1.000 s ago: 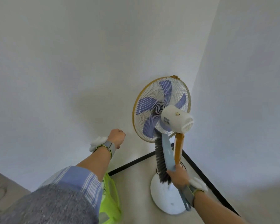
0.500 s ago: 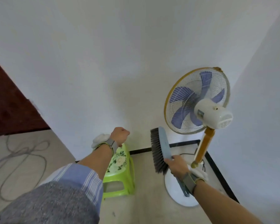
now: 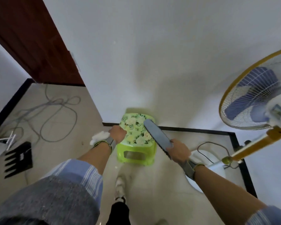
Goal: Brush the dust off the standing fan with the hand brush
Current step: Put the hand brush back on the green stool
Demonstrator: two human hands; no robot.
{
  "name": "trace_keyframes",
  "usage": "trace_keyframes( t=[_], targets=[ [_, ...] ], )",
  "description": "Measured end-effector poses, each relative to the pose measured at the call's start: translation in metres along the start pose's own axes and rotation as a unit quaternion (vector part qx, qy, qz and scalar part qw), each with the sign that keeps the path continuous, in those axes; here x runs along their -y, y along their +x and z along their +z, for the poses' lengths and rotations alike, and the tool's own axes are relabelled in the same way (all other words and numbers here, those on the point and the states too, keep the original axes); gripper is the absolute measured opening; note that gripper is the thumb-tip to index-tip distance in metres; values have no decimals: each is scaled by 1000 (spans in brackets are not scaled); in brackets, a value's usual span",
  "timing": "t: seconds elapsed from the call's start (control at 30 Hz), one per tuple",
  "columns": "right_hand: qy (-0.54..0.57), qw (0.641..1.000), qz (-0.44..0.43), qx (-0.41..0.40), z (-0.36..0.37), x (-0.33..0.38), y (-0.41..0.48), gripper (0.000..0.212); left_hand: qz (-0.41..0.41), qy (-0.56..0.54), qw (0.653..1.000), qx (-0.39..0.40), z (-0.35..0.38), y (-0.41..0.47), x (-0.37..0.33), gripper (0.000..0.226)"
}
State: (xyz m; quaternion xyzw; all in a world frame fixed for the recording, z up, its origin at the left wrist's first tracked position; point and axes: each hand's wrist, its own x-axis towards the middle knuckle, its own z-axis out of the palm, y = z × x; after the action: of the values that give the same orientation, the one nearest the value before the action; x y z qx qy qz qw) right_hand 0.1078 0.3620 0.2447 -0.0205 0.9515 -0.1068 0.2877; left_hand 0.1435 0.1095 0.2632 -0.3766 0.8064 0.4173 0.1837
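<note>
The standing fan point(image 3: 256, 96) stands at the right edge, with a yellow-rimmed white grille, blue blades, an orange pole and a round white base point(image 3: 216, 166) on the floor. My right hand point(image 3: 178, 151) grips the grey-blue hand brush point(image 3: 157, 137) by its handle. The brush points up and left over the green stool, bristles down, well clear of the fan. My left hand point(image 3: 118, 133) is a closed fist above the stool's left edge and holds nothing.
A lime-green plastic stool point(image 3: 136, 151) with a flowered top stands against the wall between my hands. Loose cables point(image 3: 52, 114) lie on the floor at left, near a black comb-shaped object point(image 3: 19, 158). A dark red door point(image 3: 31, 38) is at upper left. My foot point(image 3: 120, 185) is below the stool.
The view has swung left and down, so the fan slid to the right edge. My right hand carried the brush away from the fan pole to above the green stool.
</note>
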Motion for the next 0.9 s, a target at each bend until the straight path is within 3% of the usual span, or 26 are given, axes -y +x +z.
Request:
trace_keyframes(
  t=[0.13, 0.2, 0.3, 0.43, 0.53, 0.8, 0.9],
  targets=[
    [6, 1000, -6, 10, 15, 31, 40, 43, 30, 96, 994, 34, -11, 63, 15, 30],
    [-6, 1000, 4, 8, 22, 46, 63, 45, 43, 133, 989, 54, -14, 90, 21, 16],
    [-56, 997, 45, 31, 34, 69, 91, 57, 58, 184, 978, 78, -12, 128, 31, 16],
    [-34, 999, 31, -3, 54, 79, 125, 49, 88, 255, 956, 119, -1, 176, 41, 15],
    [-47, 999, 4, -13, 61, 83, 150, 46, 99, 293, 941, 140, 9, 204, 39, 38],
    [-92, 991, -91, -39, 102, 88, 240, 37, 124, 339, 928, 91, 72, 279, 62, 43],
    [-78, 989, -117, -40, 129, 84, 270, 38, 153, 351, 920, 88, 99, 309, 83, 55]
  ],
)
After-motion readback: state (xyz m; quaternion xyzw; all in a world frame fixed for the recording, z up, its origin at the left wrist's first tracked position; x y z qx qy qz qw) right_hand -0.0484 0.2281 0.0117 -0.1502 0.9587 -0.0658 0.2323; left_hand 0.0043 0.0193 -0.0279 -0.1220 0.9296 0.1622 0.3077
